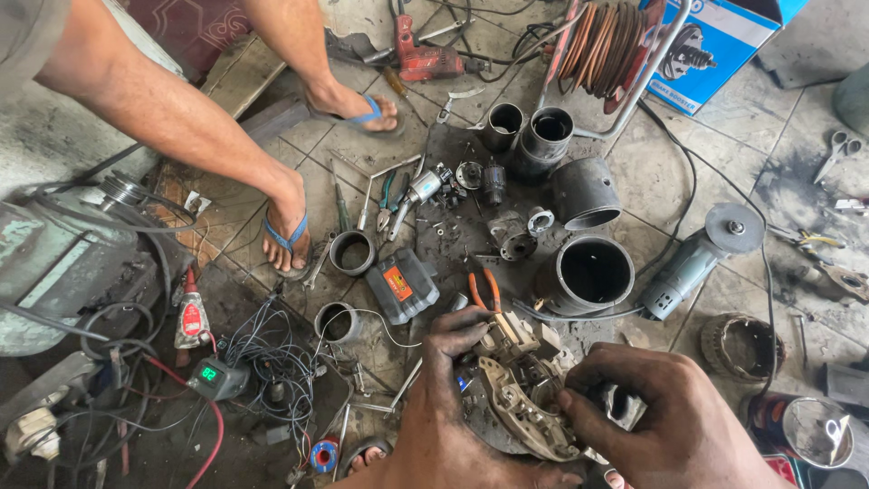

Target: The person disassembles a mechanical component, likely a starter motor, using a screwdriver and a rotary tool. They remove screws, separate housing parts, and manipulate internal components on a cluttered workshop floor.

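On the floor, both hands (greasy) clasp a metal part (523,398) beside empty cylinders (593,272).

Even, soft daylight, brighter toward the upper right; shadows faint. Mild glare on the shiny can (815,430) at lower right. Sharp centre, wide-angle bending at the edges.

left hand (450,398) and right hand (665,417) both low in frame, grimy, fingers curled inward, fingertips close together
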